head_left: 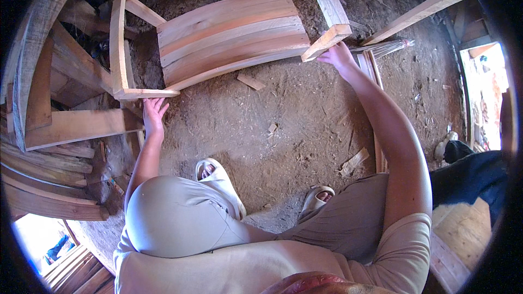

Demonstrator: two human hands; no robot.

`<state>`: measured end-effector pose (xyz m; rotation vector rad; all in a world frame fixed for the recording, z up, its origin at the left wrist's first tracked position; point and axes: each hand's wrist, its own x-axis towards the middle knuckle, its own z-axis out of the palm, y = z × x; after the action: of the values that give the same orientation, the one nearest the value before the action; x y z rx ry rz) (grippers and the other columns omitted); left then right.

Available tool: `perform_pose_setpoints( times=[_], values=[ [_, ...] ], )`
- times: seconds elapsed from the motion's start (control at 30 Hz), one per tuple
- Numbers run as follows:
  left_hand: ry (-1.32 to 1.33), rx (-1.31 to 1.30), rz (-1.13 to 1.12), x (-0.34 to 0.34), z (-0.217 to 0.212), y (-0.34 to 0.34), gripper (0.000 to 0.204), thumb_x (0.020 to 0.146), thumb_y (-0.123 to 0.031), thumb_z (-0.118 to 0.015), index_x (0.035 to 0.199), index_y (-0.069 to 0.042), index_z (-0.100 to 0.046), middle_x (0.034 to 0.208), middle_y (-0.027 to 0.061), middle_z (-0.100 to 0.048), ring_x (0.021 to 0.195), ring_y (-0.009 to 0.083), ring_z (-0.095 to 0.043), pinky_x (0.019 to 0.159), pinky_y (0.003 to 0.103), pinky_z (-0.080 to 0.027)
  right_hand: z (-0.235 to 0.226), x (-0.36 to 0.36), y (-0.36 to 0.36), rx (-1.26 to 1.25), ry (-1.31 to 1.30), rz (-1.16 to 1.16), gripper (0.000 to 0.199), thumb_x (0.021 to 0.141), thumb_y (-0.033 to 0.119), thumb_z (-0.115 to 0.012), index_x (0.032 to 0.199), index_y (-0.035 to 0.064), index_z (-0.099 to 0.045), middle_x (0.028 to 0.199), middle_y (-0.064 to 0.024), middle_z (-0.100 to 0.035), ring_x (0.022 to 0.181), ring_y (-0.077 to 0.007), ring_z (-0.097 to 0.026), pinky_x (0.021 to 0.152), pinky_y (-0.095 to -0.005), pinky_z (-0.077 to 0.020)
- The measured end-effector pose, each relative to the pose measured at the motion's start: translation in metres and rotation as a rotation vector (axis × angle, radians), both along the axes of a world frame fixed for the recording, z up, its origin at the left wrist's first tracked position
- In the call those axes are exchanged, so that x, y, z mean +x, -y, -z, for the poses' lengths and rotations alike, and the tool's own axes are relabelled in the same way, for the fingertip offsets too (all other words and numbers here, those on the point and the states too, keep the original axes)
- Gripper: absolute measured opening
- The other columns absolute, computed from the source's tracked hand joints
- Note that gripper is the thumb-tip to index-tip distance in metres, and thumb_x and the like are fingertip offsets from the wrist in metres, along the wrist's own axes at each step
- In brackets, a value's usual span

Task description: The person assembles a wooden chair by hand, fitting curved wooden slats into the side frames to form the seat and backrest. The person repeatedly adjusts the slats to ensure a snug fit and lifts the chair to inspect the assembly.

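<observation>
A wooden bench frame (234,32) of pale, reddish boards stands in front of me, with a slatted panel between two side frames. My left hand (154,117) is at the near end of its left side frame (117,49). The fingers there are spread and stretched out, their tips at the lower edge of the wood. At the opposite side my right hand (339,57) is closed around the near end of the right side rail (325,41). Some of its fingers are hidden behind that rail.
Wood offcuts (251,81) lie on the dirt floor (294,130). Stacked boards (54,174) and leaning timber (81,128) crowd my left. A long wooden bar (419,11) slants at the far right, near a bright doorway (485,95). Dark cloth (468,177) lies at my right.
</observation>
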<state>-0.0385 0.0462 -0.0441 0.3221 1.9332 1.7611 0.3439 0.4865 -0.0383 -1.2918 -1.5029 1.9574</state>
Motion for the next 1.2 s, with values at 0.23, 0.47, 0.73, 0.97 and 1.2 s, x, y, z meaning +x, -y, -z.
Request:
perform_pose_setpoints(
  times=[0.23, 0.47, 0.73, 0.97, 1.2],
  values=[
    [-0.008, -0.021, -0.009, 0.000, -0.001, -0.002, 0.063, 0.105, -0.052, -0.030, 0.138, 0.001, -0.038, 0.138, 0.0240, -0.048, 0.133, 0.0348, -0.047, 0.103, 0.051, -0.046, 0.004, 0.001, -0.004, 0.006, 0.030, -0.037, 0.045, 0.106, 0.035, -0.039, 0.139, 0.0043, -0.039, 0.128, -0.0188, -0.058, 0.109, -0.0328, -0.065, 0.089, -0.0415, -0.0577],
    [-0.034, -0.050, -0.030, 0.007, -0.004, -0.007, 0.069, 0.104, -0.055, -0.029, 0.136, 0.005, -0.041, 0.133, 0.0230, -0.051, 0.131, 0.0318, -0.049, 0.099, 0.046, -0.051, 0.011, 0.002, -0.007, -0.004, 0.038, -0.018, 0.042, 0.105, 0.032, -0.040, 0.133, 0.0014, -0.047, 0.122, -0.0154, -0.062, 0.107, -0.0275, -0.065, 0.091, -0.0413, -0.0559],
    [-0.033, -0.037, -0.039, 0.005, 0.000, -0.006, 0.071, 0.103, -0.057, -0.031, 0.136, 0.005, -0.041, 0.132, 0.0226, -0.050, 0.131, 0.0313, -0.049, 0.100, 0.046, -0.051, 0.006, 0.002, -0.007, 0.010, 0.059, -0.058, 0.045, 0.107, 0.035, -0.037, 0.145, 0.0102, -0.039, 0.130, -0.0161, -0.058, 0.113, -0.0304, -0.063, 0.092, -0.0423, -0.0554],
    [-0.032, -0.034, -0.041, 0.004, 0.003, -0.005, 0.071, 0.104, -0.057, -0.030, 0.137, 0.005, -0.040, 0.133, 0.0229, -0.049, 0.132, 0.0318, -0.047, 0.100, 0.046, -0.051, 0.007, 0.002, -0.008, 0.030, 0.076, -0.050, 0.044, 0.105, 0.036, -0.039, 0.135, 0.0052, -0.049, 0.121, -0.0130, -0.063, 0.108, -0.0253, -0.065, 0.091, -0.0407, -0.0554],
    [-0.049, -0.030, -0.025, 0.003, 0.005, -0.004, 0.071, 0.104, -0.057, -0.030, 0.136, 0.005, -0.040, 0.133, 0.0231, -0.049, 0.132, 0.0324, -0.047, 0.099, 0.046, -0.051, 0.004, 0.002, -0.003, 0.049, 0.062, -0.020, 0.044, 0.103, 0.036, -0.043, 0.128, 0.0020, -0.054, 0.114, -0.0113, -0.065, 0.105, -0.0226, -0.065, 0.089, -0.0395, -0.0559]
  ],
)
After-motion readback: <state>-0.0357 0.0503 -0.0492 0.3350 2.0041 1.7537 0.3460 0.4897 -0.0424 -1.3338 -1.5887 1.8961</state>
